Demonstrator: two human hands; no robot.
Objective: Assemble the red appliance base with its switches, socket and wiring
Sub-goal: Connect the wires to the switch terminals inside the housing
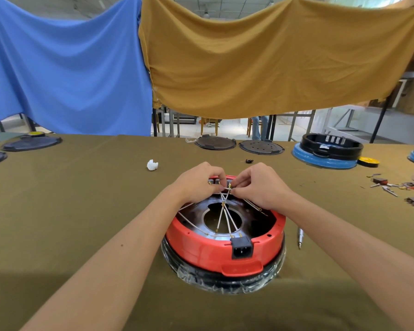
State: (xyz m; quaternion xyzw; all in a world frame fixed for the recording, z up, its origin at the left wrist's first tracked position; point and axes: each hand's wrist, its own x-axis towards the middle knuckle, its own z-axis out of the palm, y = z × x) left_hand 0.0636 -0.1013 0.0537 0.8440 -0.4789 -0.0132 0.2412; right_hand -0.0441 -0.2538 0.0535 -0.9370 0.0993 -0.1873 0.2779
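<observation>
The red appliance base (201,244) lies upside down on the table in front of me, on a black ring wrapped in clear film. A black power socket (241,249) sits in its near wall. White wires (225,216) with brass terminals fan across its open middle toward the far rim. At that far rim, my left hand (198,181) and my right hand (261,185) each pinch a wire end beside the switches (214,181), which are mostly hidden behind the fingers.
A screwdriver (300,237) lies right of the base. Loose switches and terminals (402,189) are scattered at the far right. Blue-and-black bases (325,151), black cover plates (215,142) and a white scrap (152,165) sit farther back. Blue and mustard cloths hang behind.
</observation>
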